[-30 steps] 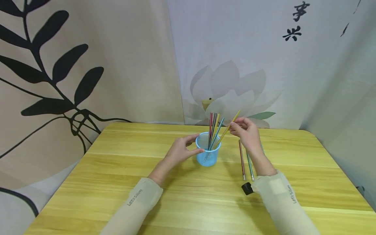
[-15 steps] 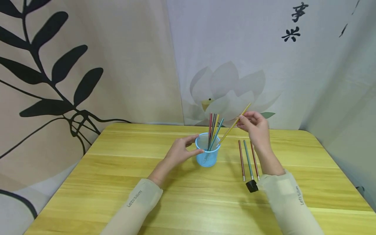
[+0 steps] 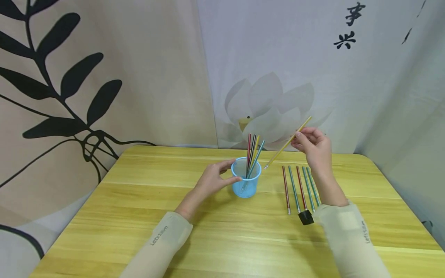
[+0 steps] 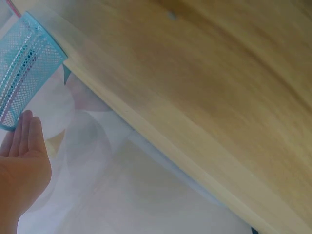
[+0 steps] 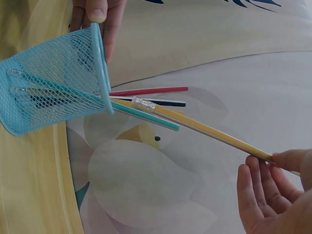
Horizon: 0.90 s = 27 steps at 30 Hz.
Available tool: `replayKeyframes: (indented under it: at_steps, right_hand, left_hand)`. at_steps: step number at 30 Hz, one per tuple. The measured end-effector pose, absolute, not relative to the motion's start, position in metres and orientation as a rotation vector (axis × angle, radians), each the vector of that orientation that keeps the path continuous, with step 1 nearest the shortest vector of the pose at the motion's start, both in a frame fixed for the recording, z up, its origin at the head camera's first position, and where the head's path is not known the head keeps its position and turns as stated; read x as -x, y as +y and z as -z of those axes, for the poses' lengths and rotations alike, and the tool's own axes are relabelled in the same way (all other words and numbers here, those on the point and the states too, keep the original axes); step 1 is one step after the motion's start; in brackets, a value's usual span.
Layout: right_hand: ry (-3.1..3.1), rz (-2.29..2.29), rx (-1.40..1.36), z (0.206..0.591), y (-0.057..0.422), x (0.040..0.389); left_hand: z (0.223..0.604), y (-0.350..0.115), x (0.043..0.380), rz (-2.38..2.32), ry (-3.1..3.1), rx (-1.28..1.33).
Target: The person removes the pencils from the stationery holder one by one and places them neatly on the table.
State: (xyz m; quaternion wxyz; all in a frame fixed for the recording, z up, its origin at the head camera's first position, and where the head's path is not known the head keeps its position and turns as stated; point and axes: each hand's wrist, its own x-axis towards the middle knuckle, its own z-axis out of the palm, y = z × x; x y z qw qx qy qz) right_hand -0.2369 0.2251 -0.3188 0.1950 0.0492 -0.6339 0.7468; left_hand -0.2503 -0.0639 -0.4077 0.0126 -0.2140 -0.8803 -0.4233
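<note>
A light-blue mesh pencil cup (image 3: 244, 189) stands on the table with several pencils leaning in it, among them a red pencil (image 5: 161, 90) and a teal pencil (image 5: 151, 118). My left hand (image 3: 213, 177) holds the cup's left side, thumb at the front of the rim and fingers behind. My right hand (image 3: 315, 150) pinches a yellow pencil (image 3: 286, 146) between thumb and fingertips near its upper end. The pencil slants down to the left, its eraser end just right of the cup's rim and apart from it in the head view.
Right of the cup, several red and teal pencils (image 3: 293, 187) lie side by side on the wooden table (image 3: 222, 239), below my right hand. A black block (image 3: 306, 217) shows at the right cuff. Behind the table's far edge hangs a printed curtain (image 3: 167, 77).
My right hand has moved right and slightly up, drawing the yellow pencil out of the cup. More of the pencils on the table show now. The left hand and cup stay put.
</note>
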Motion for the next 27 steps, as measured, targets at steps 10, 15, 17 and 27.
replayKeyframes:
  at_steps: [10,15,17,27]
  right_hand:
    - [-1.697,-2.152,-0.111,0.317,0.242,0.234]
    - [-1.691,-2.154,-0.104,0.319,0.249,0.233]
    - [-1.695,-2.153,-0.103,0.32,0.252,0.232]
    - [-1.735,-2.11,-0.059,0.324,0.266,0.228]
  left_hand:
    - [0.408,-0.064,0.251,1.328,-2.741,0.665]
    - [0.407,-0.064,0.251,1.335,-2.742,0.667]
    - [0.407,-0.064,0.251,1.338,-2.741,0.669]
    - [0.408,-0.064,0.252,1.332,-2.734,0.675]
